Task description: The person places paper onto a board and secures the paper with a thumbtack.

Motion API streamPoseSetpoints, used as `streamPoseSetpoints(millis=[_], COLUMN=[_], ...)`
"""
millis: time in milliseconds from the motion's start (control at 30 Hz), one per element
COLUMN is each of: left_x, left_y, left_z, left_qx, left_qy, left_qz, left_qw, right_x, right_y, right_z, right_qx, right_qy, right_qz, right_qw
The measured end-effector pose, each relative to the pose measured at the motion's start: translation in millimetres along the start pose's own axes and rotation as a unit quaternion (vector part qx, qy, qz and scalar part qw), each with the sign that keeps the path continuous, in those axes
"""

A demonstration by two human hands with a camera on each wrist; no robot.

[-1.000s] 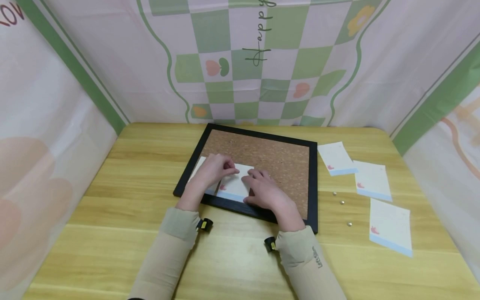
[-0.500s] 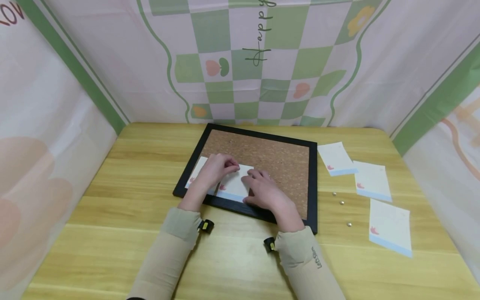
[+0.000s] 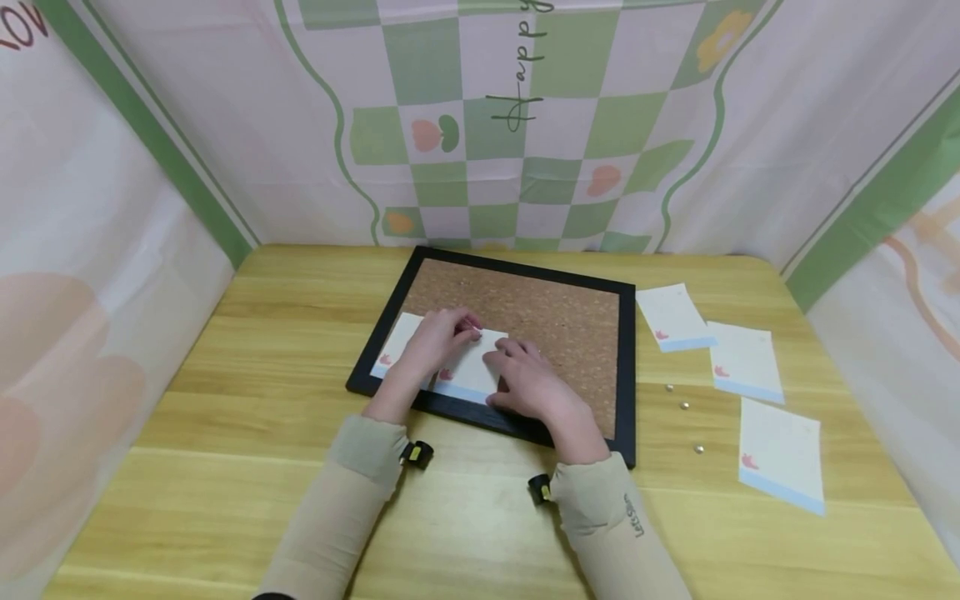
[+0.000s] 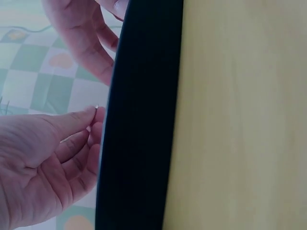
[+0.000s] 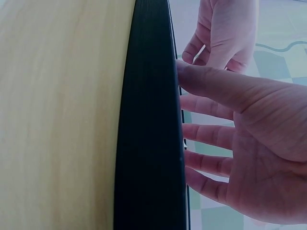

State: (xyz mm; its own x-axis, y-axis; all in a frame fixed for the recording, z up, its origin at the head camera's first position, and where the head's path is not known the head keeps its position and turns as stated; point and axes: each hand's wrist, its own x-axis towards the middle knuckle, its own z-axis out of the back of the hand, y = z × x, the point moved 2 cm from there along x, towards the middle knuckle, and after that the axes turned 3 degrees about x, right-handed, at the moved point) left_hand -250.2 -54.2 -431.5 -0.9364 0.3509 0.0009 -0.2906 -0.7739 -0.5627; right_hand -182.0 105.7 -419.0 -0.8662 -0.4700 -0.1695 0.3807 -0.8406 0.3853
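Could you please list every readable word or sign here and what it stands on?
"Happy", sideways, on the back curtain; its y is cut.
"ov", partly cut off, on the left curtain.
"Let's", seemingly, on the right sleeve; rest too blurred.
Paper notes: none legible.

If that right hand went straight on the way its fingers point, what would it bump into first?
Probably the left hand: it lies ahead of the right hand, across the white note. Their relative height is hard to judge, so they might miss.
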Motion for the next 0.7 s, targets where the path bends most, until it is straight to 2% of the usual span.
streamPoseSetpoints(millis=[333,700], left_x=[0.9,-0.2], left_y=[-4.7,1.7], left_z=[-5.4,-8.0], left_qx=[0.012,-0.013], left_qy=[-0.009,0.010], left_qz=[0.030,0.047], left_qw=[0.9994,0.9988], right_x=[0.0,1.0], right_y=[-1.4,0.1], right_z=[1.0,-0.6], right_qx=[-0.007,-0.014], right_qy=[-0.004,-0.009], right_qz=[0.001,0.009], right_qw=[1.000,1.000])
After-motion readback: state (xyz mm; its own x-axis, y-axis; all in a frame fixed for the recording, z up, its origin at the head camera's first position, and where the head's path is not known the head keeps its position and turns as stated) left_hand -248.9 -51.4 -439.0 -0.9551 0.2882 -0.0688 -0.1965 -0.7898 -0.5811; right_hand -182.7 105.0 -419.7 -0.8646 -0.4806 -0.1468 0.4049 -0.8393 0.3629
